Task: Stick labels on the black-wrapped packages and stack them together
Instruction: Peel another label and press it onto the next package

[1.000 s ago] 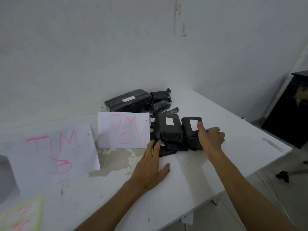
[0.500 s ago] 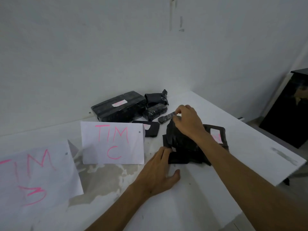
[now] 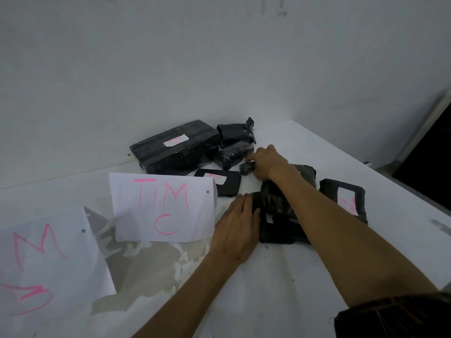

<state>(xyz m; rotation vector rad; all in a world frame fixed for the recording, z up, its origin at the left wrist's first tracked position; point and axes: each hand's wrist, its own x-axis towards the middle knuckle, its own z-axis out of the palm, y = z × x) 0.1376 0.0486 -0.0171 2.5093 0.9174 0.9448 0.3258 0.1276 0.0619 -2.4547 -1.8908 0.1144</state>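
- Right hand (image 3: 267, 164) is out past the "TIM C" sign (image 3: 163, 207), fingers curled round a small black package (image 3: 247, 167) and gripping it.
- Left hand (image 3: 238, 226) lies flat, fingers straight, pressing the near edge of a heap of black-wrapped packages (image 3: 280, 215) just right of the sign.
- Right of that heap, a flat package with a white label marked in pink (image 3: 347, 200).
- Just behind the sign, a thin labelled package (image 3: 219, 181); further back, a big black block with a white label (image 3: 175, 146), plus two small wrapped bundles (image 3: 235, 143) beside it.
- Left of the sign, a second white sheet with pink letters (image 3: 46, 262).
- All of it sits on a white table (image 3: 280, 289), its surface scuffed and worn grey in front of the sign.
- Plain white wall (image 3: 195, 57) behind, something dark at the far right edge (image 3: 429, 152).
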